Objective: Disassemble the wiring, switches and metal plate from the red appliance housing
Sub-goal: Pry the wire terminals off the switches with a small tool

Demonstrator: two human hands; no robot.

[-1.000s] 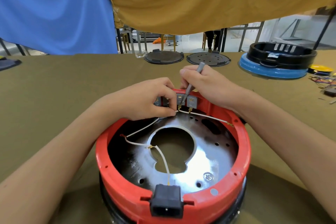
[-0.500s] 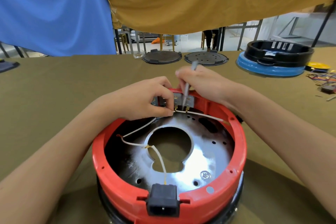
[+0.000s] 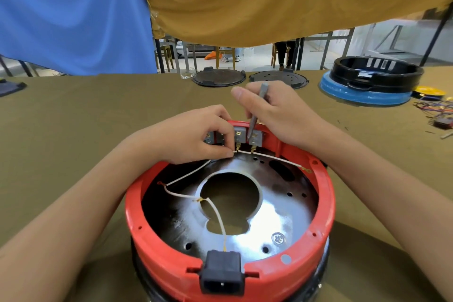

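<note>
Red appliance housing (image 3: 318, 206): round glossy plastic ring on an olive cloth-covered table (image 3: 73, 130), in front of the person. Inside: shiny metal plate (image 3: 277, 216) with a large keyhole-shaped cutout; thin white wires (image 3: 218, 216) running to a black socket (image 3: 221, 274) at the near rim; grey switches (image 3: 255, 137) on the far wall. Left hand (image 3: 193, 137) pinches a wire below the switches. Right hand (image 3: 279, 110) grips a slim grey tool (image 3: 256, 113), tip at the switches.
</note>
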